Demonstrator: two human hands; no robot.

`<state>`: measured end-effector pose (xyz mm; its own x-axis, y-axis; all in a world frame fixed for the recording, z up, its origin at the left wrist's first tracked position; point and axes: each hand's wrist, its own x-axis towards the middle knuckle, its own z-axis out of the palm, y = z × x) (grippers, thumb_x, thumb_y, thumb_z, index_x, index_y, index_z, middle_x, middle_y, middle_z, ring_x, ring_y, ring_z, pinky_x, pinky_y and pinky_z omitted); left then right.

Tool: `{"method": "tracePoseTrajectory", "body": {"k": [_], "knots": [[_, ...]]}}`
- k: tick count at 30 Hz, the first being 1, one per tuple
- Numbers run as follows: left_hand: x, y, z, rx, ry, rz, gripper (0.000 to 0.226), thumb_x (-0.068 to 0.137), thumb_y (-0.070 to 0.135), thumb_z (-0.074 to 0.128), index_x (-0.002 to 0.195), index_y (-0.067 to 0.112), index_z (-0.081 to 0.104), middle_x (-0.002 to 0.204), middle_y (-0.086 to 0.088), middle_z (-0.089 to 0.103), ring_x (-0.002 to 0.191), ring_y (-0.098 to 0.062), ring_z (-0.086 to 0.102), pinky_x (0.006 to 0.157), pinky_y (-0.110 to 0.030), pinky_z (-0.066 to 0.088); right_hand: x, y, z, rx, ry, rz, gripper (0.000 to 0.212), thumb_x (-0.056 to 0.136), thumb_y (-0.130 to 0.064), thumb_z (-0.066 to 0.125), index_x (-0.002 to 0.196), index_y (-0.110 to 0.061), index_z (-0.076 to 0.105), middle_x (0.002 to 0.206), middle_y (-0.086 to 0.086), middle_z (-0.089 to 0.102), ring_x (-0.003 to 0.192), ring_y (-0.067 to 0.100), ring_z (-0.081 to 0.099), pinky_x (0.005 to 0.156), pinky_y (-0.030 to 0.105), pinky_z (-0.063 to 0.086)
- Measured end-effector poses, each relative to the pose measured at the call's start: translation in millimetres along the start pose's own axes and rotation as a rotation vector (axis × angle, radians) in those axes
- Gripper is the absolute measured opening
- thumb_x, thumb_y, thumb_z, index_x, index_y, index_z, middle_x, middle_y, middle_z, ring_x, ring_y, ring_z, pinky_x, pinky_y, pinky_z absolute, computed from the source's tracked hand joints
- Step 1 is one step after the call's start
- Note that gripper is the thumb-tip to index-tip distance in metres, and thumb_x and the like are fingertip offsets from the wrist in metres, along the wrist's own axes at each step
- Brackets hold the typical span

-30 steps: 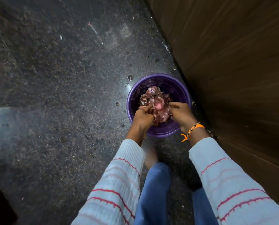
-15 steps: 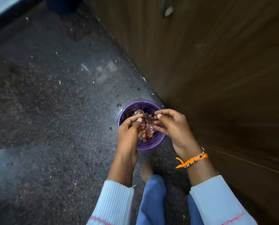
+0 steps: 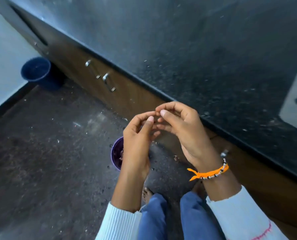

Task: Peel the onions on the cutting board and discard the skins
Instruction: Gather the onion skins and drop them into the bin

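Both hands (image 3: 161, 129) have risen above the purple bin (image 3: 116, 153), fingertips touching.

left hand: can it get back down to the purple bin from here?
Probably yes. The left hand holds nothing and hangs directly above the purple bin on the floor; nothing visible lies between them.

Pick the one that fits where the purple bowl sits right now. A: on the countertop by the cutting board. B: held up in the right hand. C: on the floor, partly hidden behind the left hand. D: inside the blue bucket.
C: the purple bowl stands on the dark floor, its right part covered by the left hand.
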<state>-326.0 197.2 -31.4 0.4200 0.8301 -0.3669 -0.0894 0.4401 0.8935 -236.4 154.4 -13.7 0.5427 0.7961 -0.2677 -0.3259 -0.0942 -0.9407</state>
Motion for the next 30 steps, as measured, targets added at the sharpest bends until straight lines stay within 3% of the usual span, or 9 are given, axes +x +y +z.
{"method": "tracePoseTrajectory", "body": {"k": [9,20,22,26,28,30], "knots": [[-56,-1,112,0.119,-0.266,-0.029,0.018,0.092,0.007,0.052,0.087,0.016,0.067,0.074,0.004,0.061,0.064,-0.002,0.055,0.058,-0.015,0.049,-69,-63,-123,-0.030,0.233,-0.060,0.018,0.093,0.001,0.048,0.088,-0.007,0.064,0.082,0.002,0.061,0.072,0.007,0.056,0.066,0.018,0.055],[-88,-45,251,0.299,-0.592,-0.057,0.018,0.093,0.007,0.050,0.086,0.015,0.065,0.072,0.002,0.058,0.066,-0.005,0.055,0.060,-0.014,0.049,-117,-75,-266,-0.071,0.450,-0.083,0.020,0.093,0.000,0.050,0.083,-0.011,0.063,0.081,0.003,0.062,0.074,0.010,0.058,0.064,0.018,0.055],[-92,-58,272,0.372,-0.627,-0.038,0.019,0.092,0.008,0.051,0.085,0.017,0.066,0.074,0.003,0.058,0.068,-0.005,0.054,0.063,-0.014,0.048,-120,-72,-295,-0.232,0.531,-0.078,0.015,0.091,-0.003,0.054,0.085,-0.011,0.065,0.081,0.000,0.062,0.073,0.010,0.060,0.064,0.018,0.054],[-94,-73,295,0.499,-0.674,0.018,0.021,0.091,0.007,0.053,0.083,0.021,0.066,0.071,0.004,0.057,0.065,-0.006,0.050,0.067,-0.019,0.048,-128,-66,-343,-0.843,0.789,-0.129,0.010,0.085,-0.008,0.061,0.091,-0.014,0.067,0.089,-0.003,0.065,0.073,0.005,0.057,0.061,0.013,0.042],[-89,-81,305,0.574,-0.682,0.056,0.020,0.091,0.008,0.055,0.084,0.023,0.066,0.080,0.003,0.063,0.072,-0.010,0.054,0.071,-0.024,0.048,-134,-60,-363,-1.061,0.898,-0.105,0.013,0.086,-0.008,0.061,0.097,-0.012,0.065,0.097,0.003,0.063,0.082,0.016,0.057,0.062,0.021,0.039],[-83,-90,311,0.672,-0.669,0.126,0.017,0.089,0.009,0.058,0.088,0.024,0.065,0.091,0.003,0.066,0.073,-0.010,0.055,0.067,-0.017,0.047,-138,-53,-376,-1.197,0.944,-0.055,0.018,0.085,-0.009,0.061,0.103,-0.011,0.064,0.103,0.008,0.060,0.093,0.026,0.057,0.065,0.027,0.038]]}}
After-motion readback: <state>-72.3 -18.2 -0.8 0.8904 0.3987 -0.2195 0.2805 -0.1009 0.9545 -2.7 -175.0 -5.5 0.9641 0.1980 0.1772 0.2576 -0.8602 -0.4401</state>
